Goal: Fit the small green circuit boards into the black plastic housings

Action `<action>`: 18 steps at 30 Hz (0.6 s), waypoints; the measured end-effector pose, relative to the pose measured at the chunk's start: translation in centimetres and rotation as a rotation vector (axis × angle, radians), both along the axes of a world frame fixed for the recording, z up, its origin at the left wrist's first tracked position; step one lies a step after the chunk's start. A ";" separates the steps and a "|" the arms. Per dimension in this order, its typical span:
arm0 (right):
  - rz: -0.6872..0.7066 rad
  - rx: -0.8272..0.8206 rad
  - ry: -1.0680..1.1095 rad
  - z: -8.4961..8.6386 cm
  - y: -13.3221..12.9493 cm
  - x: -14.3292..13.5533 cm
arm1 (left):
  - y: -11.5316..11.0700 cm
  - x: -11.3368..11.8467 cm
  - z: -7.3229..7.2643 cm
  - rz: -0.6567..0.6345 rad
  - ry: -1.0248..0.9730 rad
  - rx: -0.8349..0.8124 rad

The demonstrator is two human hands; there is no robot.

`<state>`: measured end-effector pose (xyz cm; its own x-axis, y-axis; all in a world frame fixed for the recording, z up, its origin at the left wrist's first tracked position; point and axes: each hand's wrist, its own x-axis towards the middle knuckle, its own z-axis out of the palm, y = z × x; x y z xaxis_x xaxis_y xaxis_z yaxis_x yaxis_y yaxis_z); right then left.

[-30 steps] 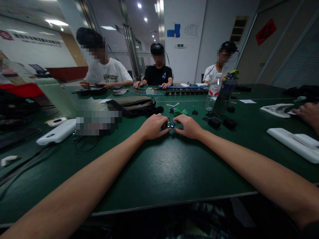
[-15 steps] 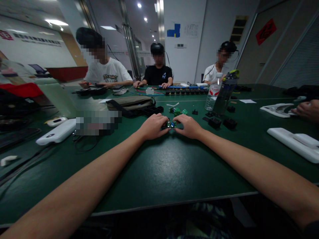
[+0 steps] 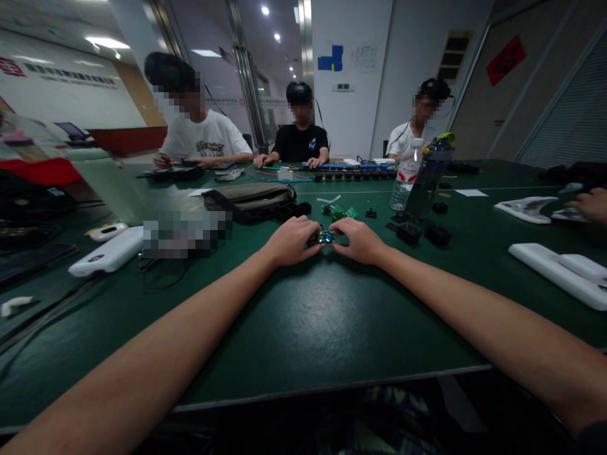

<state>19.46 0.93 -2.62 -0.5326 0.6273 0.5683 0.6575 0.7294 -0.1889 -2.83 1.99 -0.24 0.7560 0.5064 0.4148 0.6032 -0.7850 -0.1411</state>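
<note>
A small green circuit board [image 3: 327, 237] with bluish parts on it is held between my two hands, just above or on the green table [image 3: 322, 328]. My left hand [image 3: 294, 241] closes on its left side, fingers curled. On the other side my right hand [image 3: 358, 240] pinches the board between thumb and fingers. Just beyond my hands lie more green circuit boards [image 3: 342, 212] in a loose pile. Beside that pile is a small black part [image 3: 370, 214]. Several black plastic housings [image 3: 437, 235] sit to the right of my right hand.
A water bottle [image 3: 403, 183] and a dark tumbler [image 3: 429, 180] stand at the right. A grey-brown bag [image 3: 251, 197] lies left of the boards. White devices [image 3: 559, 272] rest at far right, a white power bank [image 3: 110, 251] at left. Three people sit opposite; a hand [image 3: 592, 203] shows at right.
My hands and the board keep the same place. At the far right, the other person's hand has shifted outward, showing more of a white part beneath it.
</note>
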 end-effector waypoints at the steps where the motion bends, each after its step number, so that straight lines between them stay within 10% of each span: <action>1: 0.001 0.000 0.000 0.0 0.0 0.0 | 0.0 0.0 0.0 0.000 0.001 -0.002; 18: 0.001 -0.004 0.000 0.0 0.0 0.0 | -0.1 0.0 0.0 0.002 0.006 0.011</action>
<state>19.44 0.93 -2.64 -0.5329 0.6294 0.5656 0.6570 0.7290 -0.1922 -2.83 1.86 -0.23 0.7575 0.5028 0.4164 0.6037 -0.7824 -0.1534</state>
